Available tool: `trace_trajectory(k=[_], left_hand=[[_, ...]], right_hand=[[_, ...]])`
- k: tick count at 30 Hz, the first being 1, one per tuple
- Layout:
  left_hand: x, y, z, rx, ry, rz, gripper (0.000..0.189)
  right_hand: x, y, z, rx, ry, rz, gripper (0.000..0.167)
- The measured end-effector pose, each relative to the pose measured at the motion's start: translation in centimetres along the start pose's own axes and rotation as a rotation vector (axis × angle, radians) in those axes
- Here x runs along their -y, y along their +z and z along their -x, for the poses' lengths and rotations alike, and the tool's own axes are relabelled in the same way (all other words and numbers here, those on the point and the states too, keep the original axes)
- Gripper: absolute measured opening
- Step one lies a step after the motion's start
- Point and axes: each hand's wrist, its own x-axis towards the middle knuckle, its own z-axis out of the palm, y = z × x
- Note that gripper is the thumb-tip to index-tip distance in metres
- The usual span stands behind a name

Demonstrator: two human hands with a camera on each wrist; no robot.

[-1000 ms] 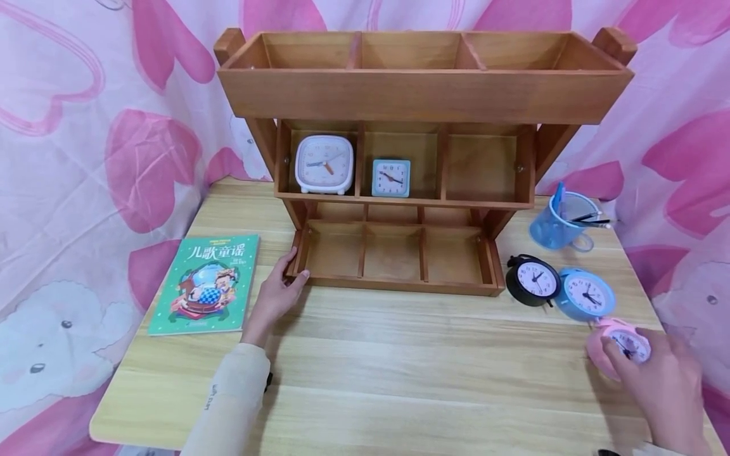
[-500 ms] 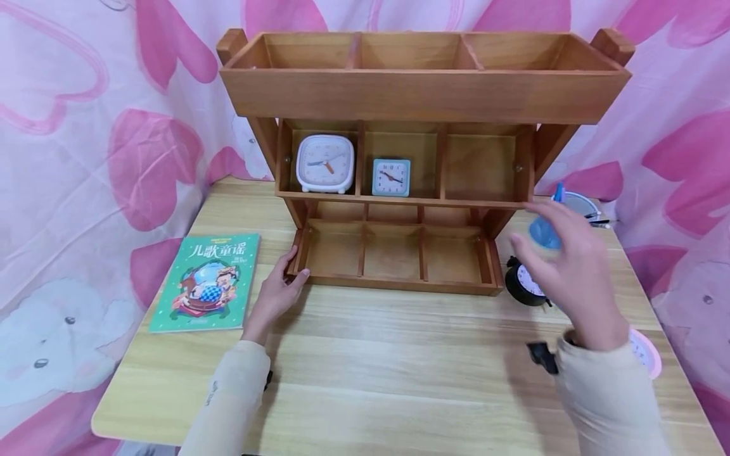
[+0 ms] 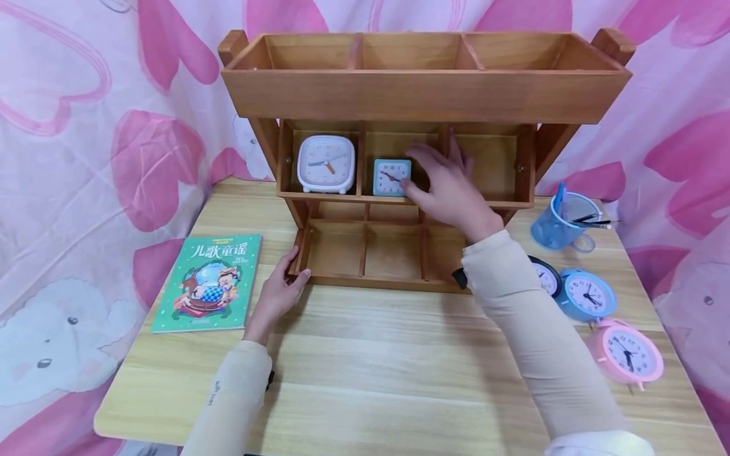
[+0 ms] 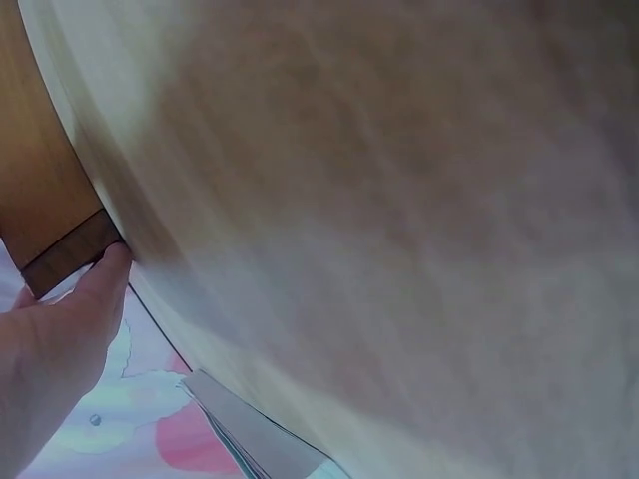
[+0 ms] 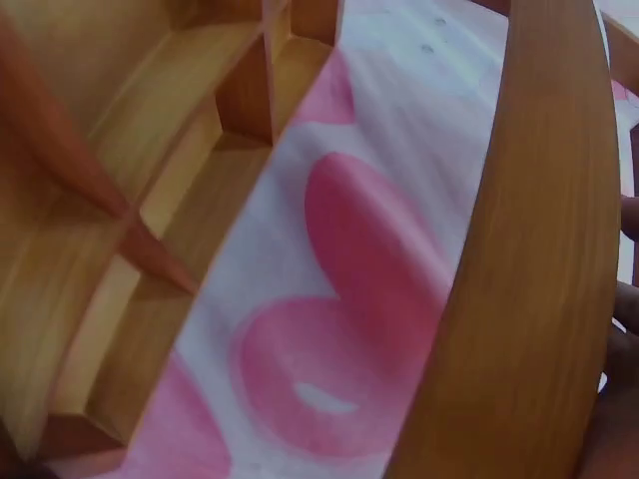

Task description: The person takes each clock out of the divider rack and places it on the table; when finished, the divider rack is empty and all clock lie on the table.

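A wooden shelf rack (image 3: 424,95) with three tiers stands on the table. My left hand (image 3: 277,294) grips its bottom tier at the left front corner, thumb on the front edge; the left wrist view shows the fingers (image 4: 95,289) at that corner. My right hand (image 3: 447,187) reaches into the middle tier, fingers spread, around the divider between the centre and right compartments. Its thumb is at the right edge of a small square clock (image 3: 391,177) with a light blue frame; whether they touch I cannot tell. A larger white alarm clock (image 3: 326,164) sits in the left compartment.
On the right stand a black alarm clock (image 3: 545,277), partly behind my sleeve, a blue alarm clock (image 3: 586,296) and a pink alarm clock (image 3: 630,354). Behind them is a blue pen cup (image 3: 553,228). A green book (image 3: 208,285) lies at left. A patterned curtain (image 3: 68,158) surrounds the table.
My right hand has left the pink alarm clock and moved up and left to the small square clock in the rack. The left hand stays on the rack's corner.
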Motion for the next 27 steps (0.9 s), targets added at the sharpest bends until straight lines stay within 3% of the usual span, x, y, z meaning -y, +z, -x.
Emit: trace_trajectory(k=[5,12,27], left_hand=[[-0.23,-0.17,0.04,-0.007,0.003,0.013,0.066],[-0.03,-0.05,-0.05,0.002,0.002,0.011,0.066],[-0.13,0.14,0.08,-0.005,0.009,0.012,0.066]], right_hand=[[0.40,0.80,-0.20,-0.025,0.015,0.052,0.054],[0.26,1.07,-0.12,-0.054,0.036,0.004,0.051],[-0.19,0.88,0.17,-0.151,0.091,-0.271,0.032]])
